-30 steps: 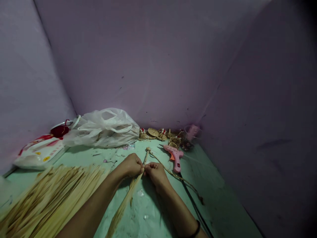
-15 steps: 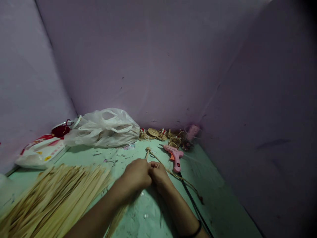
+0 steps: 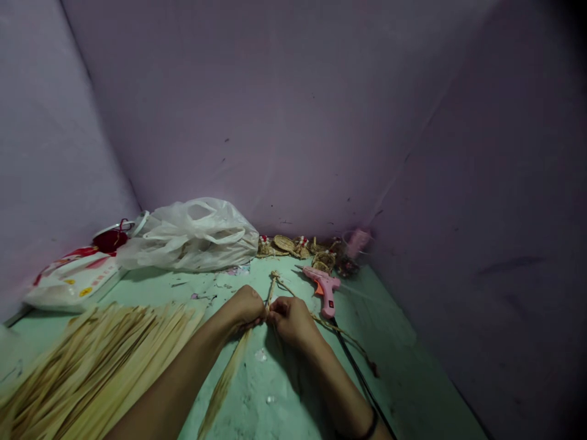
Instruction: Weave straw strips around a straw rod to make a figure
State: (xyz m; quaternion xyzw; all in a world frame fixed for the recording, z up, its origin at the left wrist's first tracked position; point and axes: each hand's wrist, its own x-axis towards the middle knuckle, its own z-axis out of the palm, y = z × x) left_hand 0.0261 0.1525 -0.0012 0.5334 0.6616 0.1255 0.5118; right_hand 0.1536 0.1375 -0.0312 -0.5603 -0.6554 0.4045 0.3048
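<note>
My left hand (image 3: 248, 307) is closed around a dry straw-coloured strip (image 3: 225, 382), whose loose tail hangs down toward the near edge. Beside it, my right hand (image 3: 288, 318) pinches the lower part of a braided straw cord (image 3: 271, 293). The cord runs up to a knot on the table, and a thin twisted length (image 3: 353, 343) trails from there to the right, partly behind my right hand. Just where the fingers meet, the strands are small and partly hidden.
A pink glue gun (image 3: 324, 287) with a black cable lies right of my hands. Many dry leaf strips (image 3: 92, 366) spread at the left. Behind are a white plastic bag (image 3: 197, 235), a packet (image 3: 77, 278) and woven straw ornaments (image 3: 284, 245) along the wall.
My left hand has shifted left and down, uncovering more of the cord. The hands have drawn slightly apart, and the strip's tail shows more fully below my left hand.
</note>
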